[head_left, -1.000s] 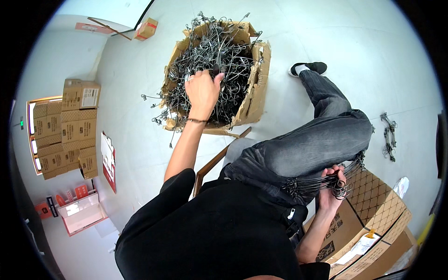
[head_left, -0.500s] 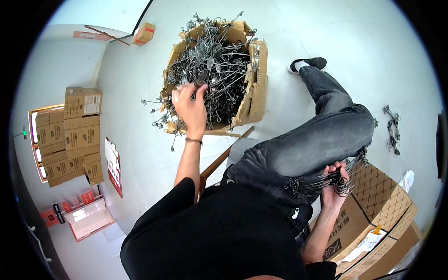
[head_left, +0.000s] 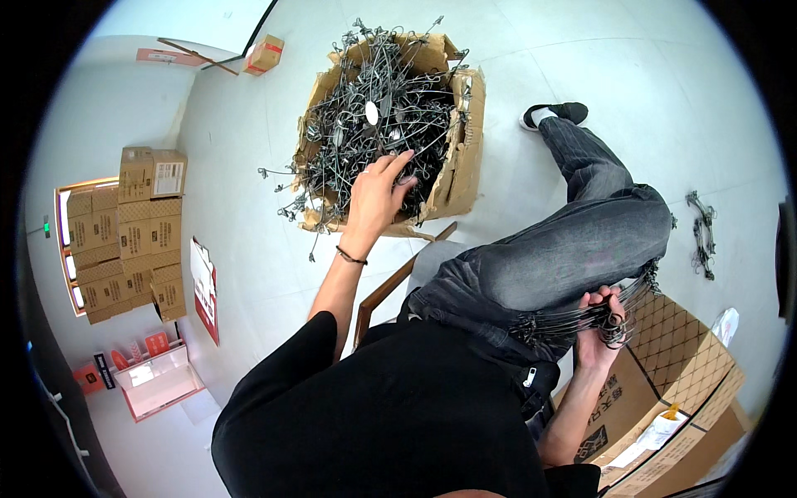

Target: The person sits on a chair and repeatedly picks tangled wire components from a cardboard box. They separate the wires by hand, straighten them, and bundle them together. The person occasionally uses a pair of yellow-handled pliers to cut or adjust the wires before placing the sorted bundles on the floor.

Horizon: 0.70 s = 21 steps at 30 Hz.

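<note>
A torn cardboard box (head_left: 465,158) stands on the floor ahead, heaped with tangled dark metal wire clip hangers (head_left: 374,83). Over its near side reaches my left hand (head_left: 378,195), fingers stretched toward the wires and thumb apart, with nothing visible held. Whether the fingertips touch the hangers I cannot tell. Beside my thigh, my right hand (head_left: 599,336) is closed round a bundle of similar wire hangers (head_left: 552,324), their hooks gathered by the fingers. This bundle lies across my jeans, and its clips show at both ends.
A few loose hangers (head_left: 701,232) lie on the floor at right. Close to my right stands a large patterned carton (head_left: 664,349) with a white roll (head_left: 664,423) on top. Stacked cartons (head_left: 149,232) are at left; a wooden bar (head_left: 390,290) is near my left arm.
My left hand has moved right over the box's near side, and its pinched fingers have spread. The right hand keeps its hold on the bundle. The whole view has shifted slightly.
</note>
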Tool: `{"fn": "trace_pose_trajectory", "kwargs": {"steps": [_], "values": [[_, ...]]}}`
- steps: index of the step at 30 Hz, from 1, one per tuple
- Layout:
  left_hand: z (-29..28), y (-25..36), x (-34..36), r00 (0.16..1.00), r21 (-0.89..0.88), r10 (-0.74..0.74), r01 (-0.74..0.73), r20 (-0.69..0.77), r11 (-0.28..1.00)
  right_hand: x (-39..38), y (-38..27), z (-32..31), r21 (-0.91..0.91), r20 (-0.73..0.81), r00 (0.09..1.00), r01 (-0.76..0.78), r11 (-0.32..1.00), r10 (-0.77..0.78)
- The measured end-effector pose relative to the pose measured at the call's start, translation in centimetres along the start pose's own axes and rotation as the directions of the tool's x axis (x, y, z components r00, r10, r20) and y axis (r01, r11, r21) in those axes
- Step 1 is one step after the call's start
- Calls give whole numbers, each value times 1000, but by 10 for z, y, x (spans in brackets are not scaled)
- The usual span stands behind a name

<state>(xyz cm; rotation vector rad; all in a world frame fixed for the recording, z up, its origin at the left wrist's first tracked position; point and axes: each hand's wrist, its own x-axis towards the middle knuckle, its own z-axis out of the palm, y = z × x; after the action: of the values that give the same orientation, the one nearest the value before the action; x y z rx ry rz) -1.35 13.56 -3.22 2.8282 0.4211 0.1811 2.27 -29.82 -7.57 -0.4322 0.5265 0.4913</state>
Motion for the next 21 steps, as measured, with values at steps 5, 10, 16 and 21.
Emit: {"fn": "trace_pose_trajectory", "kwargs": {"steps": [5, 10, 16, 21], "values": [[-15, -17, 22, 884, -292, -242, 127, -401, 948, 0, 2, 3, -17, 6, 1000, -18, 1000, 18], [-70, -6, 56, 691, -376, -267, -8, -672, 927, 1, -5, -5, 12, 28, 1000, 10, 1000, -10], [-40, -44, 59, 726, -883, -578, -87, -373, 461, 0, 1, -1, -14, 6, 1000, -4, 1000, 4], [-65, 1, 68, 615, -864, -607, -384, -503, 327, 2, 3, -2, 9, -4, 1000, -5, 1000, 5]]}}
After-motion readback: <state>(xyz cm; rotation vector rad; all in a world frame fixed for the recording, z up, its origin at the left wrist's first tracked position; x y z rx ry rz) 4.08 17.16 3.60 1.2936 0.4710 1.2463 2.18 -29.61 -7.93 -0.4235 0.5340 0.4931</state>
